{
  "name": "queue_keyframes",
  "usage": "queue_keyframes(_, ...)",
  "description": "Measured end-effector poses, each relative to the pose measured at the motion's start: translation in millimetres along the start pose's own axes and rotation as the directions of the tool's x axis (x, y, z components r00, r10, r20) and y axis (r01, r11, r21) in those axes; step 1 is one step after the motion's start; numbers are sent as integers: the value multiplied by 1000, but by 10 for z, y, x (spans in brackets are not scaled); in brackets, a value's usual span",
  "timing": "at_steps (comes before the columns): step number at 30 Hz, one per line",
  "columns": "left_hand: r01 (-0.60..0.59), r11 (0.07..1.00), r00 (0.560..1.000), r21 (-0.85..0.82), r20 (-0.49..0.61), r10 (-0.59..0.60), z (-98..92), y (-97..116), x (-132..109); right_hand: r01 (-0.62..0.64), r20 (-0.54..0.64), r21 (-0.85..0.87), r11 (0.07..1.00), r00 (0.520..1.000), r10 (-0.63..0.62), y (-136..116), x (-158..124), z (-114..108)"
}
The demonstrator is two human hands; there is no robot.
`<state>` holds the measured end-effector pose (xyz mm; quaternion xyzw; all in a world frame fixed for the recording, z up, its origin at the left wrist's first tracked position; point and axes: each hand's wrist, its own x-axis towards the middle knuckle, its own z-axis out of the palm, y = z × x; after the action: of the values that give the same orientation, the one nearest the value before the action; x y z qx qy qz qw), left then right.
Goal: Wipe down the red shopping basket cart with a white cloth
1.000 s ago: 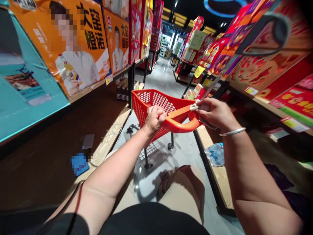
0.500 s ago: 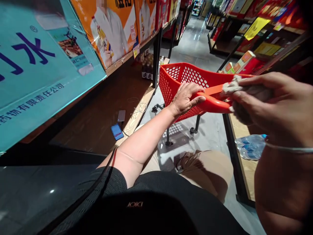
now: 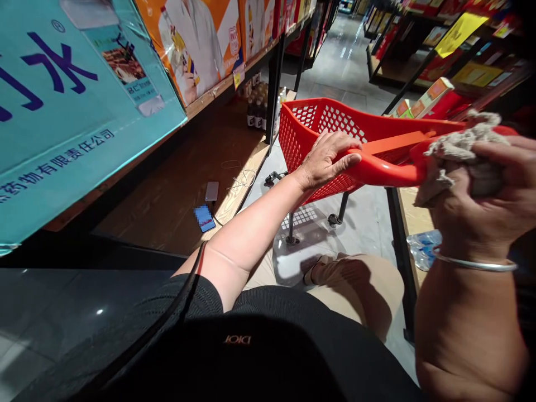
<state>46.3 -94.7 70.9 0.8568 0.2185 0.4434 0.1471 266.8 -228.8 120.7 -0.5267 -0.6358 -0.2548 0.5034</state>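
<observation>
A red plastic shopping cart (image 3: 377,128) with perforated sides stands in front of me, its thick handle rim towards me. My left hand (image 3: 329,159) is closed over the rim's near left corner, thumb along the top. Bunched in my right hand (image 3: 477,195) is a grey cleaning rag (image 3: 464,145), its crumpled folds sticking out between the fingers. The rag lies against the right part of the handle, covering some of it. A pale bracelet circles my right wrist.
On the low shelf at left lie a phone (image 3: 204,218), a power bank (image 3: 211,191) and a loose cable. Large teal boxes (image 3: 84,139) and orange boxes stand above. Plastic-wrapped bottles (image 3: 424,248) sit on the right shelf. The aisle floor (image 3: 349,61) runs ahead.
My right hand has moved with the rag, turning over, and more of the rag now shows on the handle's right side. My left hand keeps its hold on the cart.
</observation>
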Motion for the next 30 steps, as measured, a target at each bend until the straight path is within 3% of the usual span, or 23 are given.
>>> queue_keyframes(3, -32, 999, 998, -5, -46, 32, 9, -12, 0, 29, -112, 47, 998, 993, -23, -204, -171, 95)
queue_keyframes(7, -5, 1000, 1000, 13, -12, 5, -23, -26, -11, 77, -77, 50, 996, 994, -73, -492, -336, 176)
queue_keyframes(10, 10, 1000, 1000, -2, 6, -10, -58, -28, -14, 133, -121, -19, 991, 983, -135, -564, -495, 283)
queue_keyframes(13, 0, 999, 1000, -37, -2, 0, -89, -36, -3, 65, -125, -129, 990, 989, -81, -532, -750, 502)
queue_keyframes(16, 13, 998, 1000, -67, 12, -12, -104, -47, 21, -102, 65, -81, 992, 992, 107, -459, -1003, 822)
queue_keyframes(18, 9, 996, 1000, -87, 15, -8, -107, -45, 36, -174, 260, -14, 985, 950, 172, -428, -1119, 1054)
queue_keyframes(21, 13, 995, 999, -97, 31, -10, -114, -35, 44, -207, 465, 63, 976, 871, 155, -430, -1231, 1348)
queue_keyframes(25, 19, 993, 999, -114, 30, -16, -161, -53, 36, -226, 595, 16, 974, 785, 172, -449, -1423, 1552)
queue_keyframes(30, 9, 986, 1000, -166, 18, -6, -237, -103, 52, -155, 714, 47, 987, 696, 75, -402, -1652, 1583)
